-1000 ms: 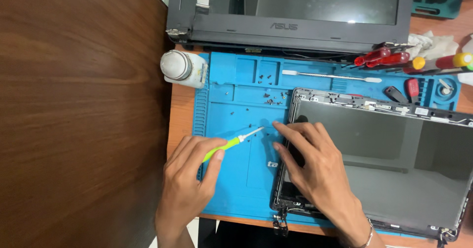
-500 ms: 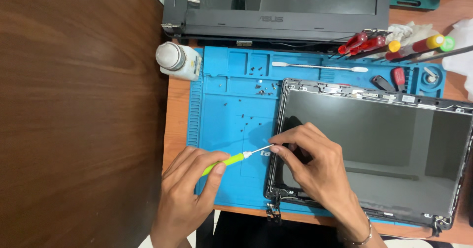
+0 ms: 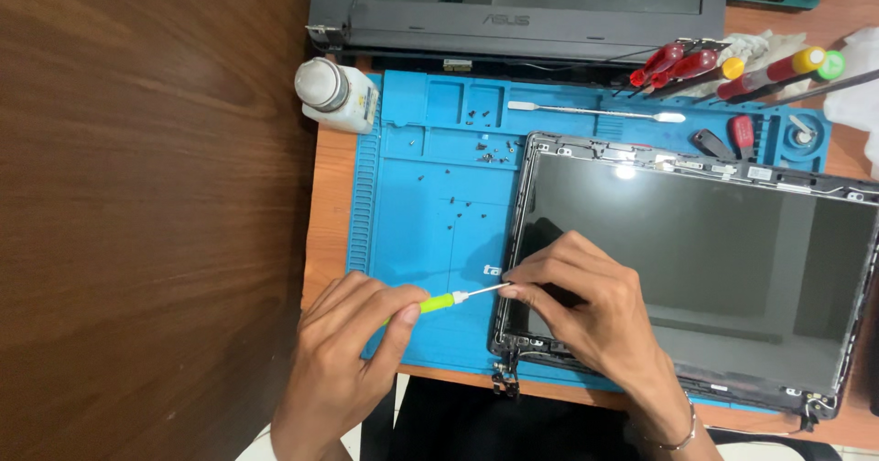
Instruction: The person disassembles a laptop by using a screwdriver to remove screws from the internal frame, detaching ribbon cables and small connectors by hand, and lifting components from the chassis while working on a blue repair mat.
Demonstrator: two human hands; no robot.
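Note:
My left hand grips a small screwdriver with a green handle, its thin shaft pointing right. My right hand rests on the lower left corner of a detached laptop screen panel, and its fingertips pinch the screwdriver's tip by the panel's left edge. The panel lies dark side up, partly on a blue repair mat. A small metal bracket lies on the mat just above the tip.
Several tiny screws dot the mat's upper part, next to a metal spudger. A white capped bottle stands at the mat's top left. A laptop body lies behind. Red-handled screwdrivers lie at the upper right.
Both hands have shifted right and down with the screwdriver. Its tip has gone from the open mat to the panel's left edge, and my right fingers now pinch it.

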